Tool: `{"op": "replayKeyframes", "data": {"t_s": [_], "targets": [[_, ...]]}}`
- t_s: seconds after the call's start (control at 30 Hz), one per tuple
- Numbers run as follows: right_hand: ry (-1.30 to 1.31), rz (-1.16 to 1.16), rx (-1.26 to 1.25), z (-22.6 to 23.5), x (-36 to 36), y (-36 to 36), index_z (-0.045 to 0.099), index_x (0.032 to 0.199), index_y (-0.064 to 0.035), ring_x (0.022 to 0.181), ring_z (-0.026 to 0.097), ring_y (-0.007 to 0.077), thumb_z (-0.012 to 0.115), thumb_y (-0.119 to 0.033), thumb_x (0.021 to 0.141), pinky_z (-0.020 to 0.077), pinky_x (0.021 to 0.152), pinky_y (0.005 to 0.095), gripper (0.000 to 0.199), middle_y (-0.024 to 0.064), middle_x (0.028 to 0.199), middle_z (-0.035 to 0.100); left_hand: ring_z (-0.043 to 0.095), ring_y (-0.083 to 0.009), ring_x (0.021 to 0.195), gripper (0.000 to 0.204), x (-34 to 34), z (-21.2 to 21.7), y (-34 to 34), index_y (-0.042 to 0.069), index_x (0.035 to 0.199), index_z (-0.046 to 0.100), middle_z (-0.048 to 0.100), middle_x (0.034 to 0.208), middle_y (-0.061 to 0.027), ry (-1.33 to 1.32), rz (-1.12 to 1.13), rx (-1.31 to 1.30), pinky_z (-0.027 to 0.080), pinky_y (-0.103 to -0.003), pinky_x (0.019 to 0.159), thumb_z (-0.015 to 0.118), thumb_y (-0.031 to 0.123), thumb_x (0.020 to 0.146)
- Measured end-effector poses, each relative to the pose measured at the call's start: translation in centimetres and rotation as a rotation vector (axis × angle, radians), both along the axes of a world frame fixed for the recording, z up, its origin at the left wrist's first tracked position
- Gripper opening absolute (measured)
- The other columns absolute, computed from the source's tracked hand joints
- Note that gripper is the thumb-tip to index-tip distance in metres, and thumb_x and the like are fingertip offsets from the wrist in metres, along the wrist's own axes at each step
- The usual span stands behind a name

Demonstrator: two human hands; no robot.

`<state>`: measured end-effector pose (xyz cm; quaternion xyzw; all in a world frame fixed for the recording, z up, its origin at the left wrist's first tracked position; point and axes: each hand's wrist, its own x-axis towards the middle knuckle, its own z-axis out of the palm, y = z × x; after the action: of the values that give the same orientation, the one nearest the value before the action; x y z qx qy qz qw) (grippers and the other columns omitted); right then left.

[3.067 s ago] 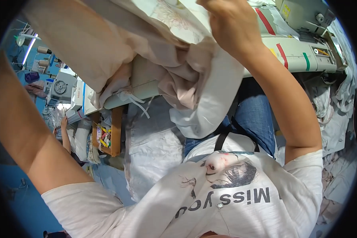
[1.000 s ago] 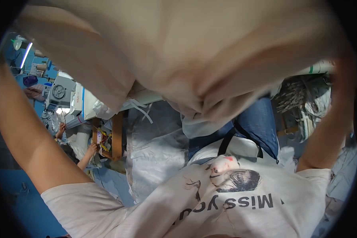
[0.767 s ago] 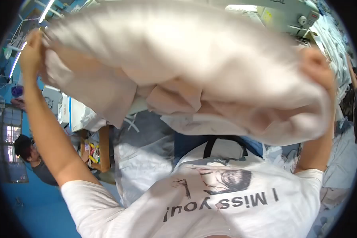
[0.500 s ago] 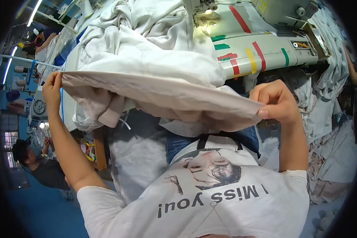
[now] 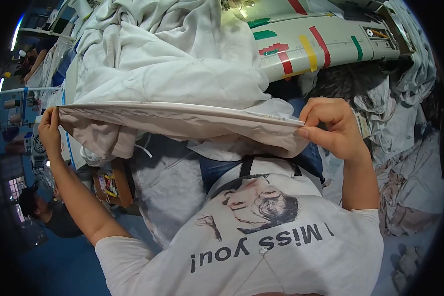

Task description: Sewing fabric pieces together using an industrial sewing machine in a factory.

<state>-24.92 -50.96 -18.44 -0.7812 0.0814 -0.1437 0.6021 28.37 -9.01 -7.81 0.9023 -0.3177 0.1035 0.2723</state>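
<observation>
My left grip (image 5: 48,129) and my right grip (image 5: 334,127) are both clamped on the cloth (image 5: 182,124), thumb against fingers, one at each end of a long edge. So the cloth is between the two grips, and it hangs below them toward the jeans (image 5: 213,170).

About progress, I judge that the edge is already drawn almost straight; what seems left is the body of the cloth, which is gathered and not yet made flat. The edge looks like a narrow pale band. Under it the cloth is pinkish beige, seemingly thin and soft, more bunched near the left grip. A white string (image 5: 144,150) hangs there also.

Just beyond the edge, white fabric (image 5: 182,81) lies in deep folds; if it is one piece with the cloth, I cannot tell. Forward of the right grip I see the counter (image 5: 340,54) with coloured tape strips (image 5: 319,47). To the outer side of this grip are heaped pale textiles (image 5: 409,177). Lower than the left grip is a wooden box (image 5: 123,182), and farther, past the left forearm (image 5: 81,192), a co-worker (image 5: 61,222).
</observation>
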Motion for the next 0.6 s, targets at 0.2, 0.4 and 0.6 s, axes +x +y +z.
{"op": "replayKeyframes", "data": {"t_s": [0.2, 0.4, 0.6], "targets": [[-0.004, -0.114, 0.058, -1.4, 0.9, 0.0, 0.059, 0.064, 0.0002, 0.062, 0.049, 0.0078, 0.075, -0.001, 0.076, 0.0361, 0.056, 0.0246, 0.02, 0.005, 0.076, 0.062, 0.052, -0.005, 0.077, 0.023, 0.7, -0.2, -1.8, 0.001, 0.104, 0.071, 0.064, 0.085, 0.003, -0.004, 0.022, 0.035, 0.043, -0.022, 0.068, 0.062, 0.022, 0.1], [0.001, -0.156, 0.075, -1.7, 3.1, 0.1, 0.055, 0.064, 0.0011, 0.063, 0.05, 0.008, 0.074, 0.001, 0.076, 0.0381, 0.057, 0.0255, 0.022, 0.0046, 0.076, 0.061, 0.067, -0.0281, 0.082, 0.038, -6.9, -3.2, -14.1, 0.006, 0.133, 0.058, 0.07, 0.102, -0.0195, -0.92, -0.222, 0.222, 0.05, -0.036, 0.077, 0.058, 0.023, 0.099], [-0.087, -0.082, -0.068, 0.3, 4.0, 0.7, 0.054, 0.066, 0.0014, 0.064, 0.051, 0.0119, 0.073, 0.001, 0.076, 0.0392, 0.059, 0.0264, 0.022, 0.0061, 0.074, 0.06, 0.053, -0.0107, 0.074, 0.029, -32.0, -7.4, -26.5, 0.0, 0.122, 0.057, 0.058, 0.084, -0.0024, 0.41, -1.056, -0.02, 0.046, -0.026, 0.071, 0.061, 0.009, 0.095]]}}
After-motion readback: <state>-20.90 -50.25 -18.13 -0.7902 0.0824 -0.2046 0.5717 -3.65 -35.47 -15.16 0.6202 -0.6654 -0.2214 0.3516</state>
